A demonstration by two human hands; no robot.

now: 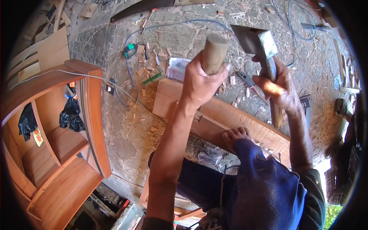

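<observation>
My left hand is wrapped around a thick round piece of wood, its flat end facing up and its lower end hidden by my fingers. To the right, my right hand grips a hatchet by its wooden handle. The broad dark blade points left and light shines on the metal back of the head. Below both hands lies a long wooden beam with a rectangular slot cut in it. My bare foot rests on the beam. Both tools are held above the floor, apart from each other.
A brown wooden cabinet stands at the left. Pliers, a green tape measure, a handsaw and wood chips lie on the floor. A blue cable curves across. Another person's sandalled foot shows at the right.
</observation>
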